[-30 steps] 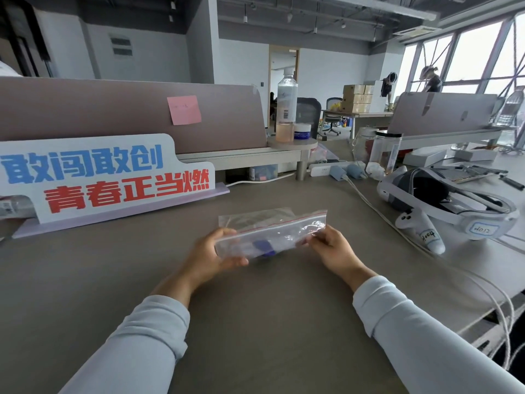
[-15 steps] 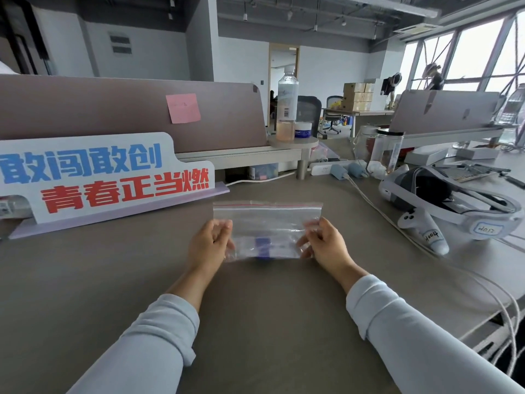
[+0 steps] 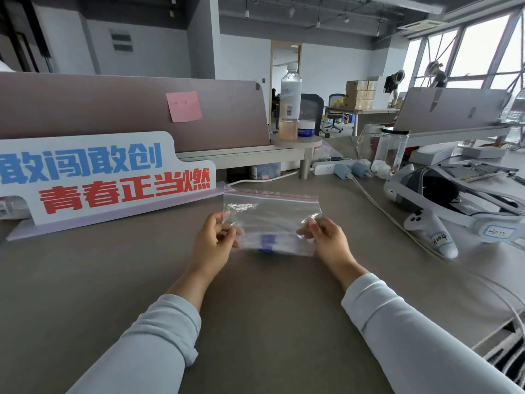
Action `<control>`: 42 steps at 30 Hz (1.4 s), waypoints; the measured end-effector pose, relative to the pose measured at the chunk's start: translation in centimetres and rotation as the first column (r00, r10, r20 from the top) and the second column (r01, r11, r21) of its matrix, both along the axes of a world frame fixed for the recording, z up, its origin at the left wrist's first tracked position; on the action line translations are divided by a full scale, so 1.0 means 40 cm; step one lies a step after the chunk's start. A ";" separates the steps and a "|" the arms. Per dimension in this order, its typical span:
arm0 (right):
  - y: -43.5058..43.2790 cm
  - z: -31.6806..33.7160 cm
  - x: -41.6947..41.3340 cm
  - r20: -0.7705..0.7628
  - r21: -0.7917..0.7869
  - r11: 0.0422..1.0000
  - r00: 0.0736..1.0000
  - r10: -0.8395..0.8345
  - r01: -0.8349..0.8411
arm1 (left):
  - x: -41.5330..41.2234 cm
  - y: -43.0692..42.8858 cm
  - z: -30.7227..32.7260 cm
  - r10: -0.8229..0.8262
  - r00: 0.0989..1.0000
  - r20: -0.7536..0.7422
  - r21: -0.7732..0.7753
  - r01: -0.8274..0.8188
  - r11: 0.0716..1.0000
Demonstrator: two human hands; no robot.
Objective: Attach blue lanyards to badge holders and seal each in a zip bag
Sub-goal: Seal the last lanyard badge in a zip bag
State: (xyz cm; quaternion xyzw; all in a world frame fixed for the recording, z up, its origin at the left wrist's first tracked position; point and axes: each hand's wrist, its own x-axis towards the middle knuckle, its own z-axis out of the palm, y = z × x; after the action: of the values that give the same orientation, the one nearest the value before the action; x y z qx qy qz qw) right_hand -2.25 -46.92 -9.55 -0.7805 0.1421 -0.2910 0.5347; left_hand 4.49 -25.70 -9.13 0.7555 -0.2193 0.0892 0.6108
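Observation:
A clear zip bag [image 3: 271,214] with a red strip along its top stands upright above the grey desk [image 3: 113,280]. My left hand [image 3: 213,241] pinches its left edge and my right hand [image 3: 326,240] pinches its right edge. Low inside the bag lies a clear badge holder with a blue lanyard piece [image 3: 267,242]; its shape is blurred by the plastic.
A white sign with blue and red characters [image 3: 99,174] stands at the back left. A VR headset [image 3: 454,200] and white controller [image 3: 431,234] lie at the right, with cables [image 3: 377,206] running toward me. A bottle [image 3: 290,103] and power strip [image 3: 326,167] sit behind.
The bag was held folded and flat a second ago; it has been turned upright and spread out, red strip on top. Both hands moved slightly apart and hold its side edges.

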 end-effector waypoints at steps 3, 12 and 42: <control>0.001 -0.002 0.005 -0.035 -0.021 1.000 0.999 0.021 -0.021 | 0.008 -0.010 -0.003 0.066 0.997 0.050 0.029 -0.067 0.997; -0.017 -0.018 0.030 -0.239 -0.240 0.966 0.958 -0.161 0.102 | 0.043 -0.021 -0.014 0.222 0.970 -0.097 0.280 -0.187 0.941; 0.064 0.011 0.007 -0.283 0.140 0.990 0.958 0.056 -0.017 | -0.030 0.039 0.008 0.113 0.896 -0.430 -0.015 -0.132 0.991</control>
State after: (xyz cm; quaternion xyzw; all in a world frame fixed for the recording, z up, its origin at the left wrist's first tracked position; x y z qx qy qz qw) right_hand -1.97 -44.34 -9.11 -0.7785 0.2230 -0.1548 0.5659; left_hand 3.28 -24.16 -8.80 0.7554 -0.0299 -0.0356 0.6536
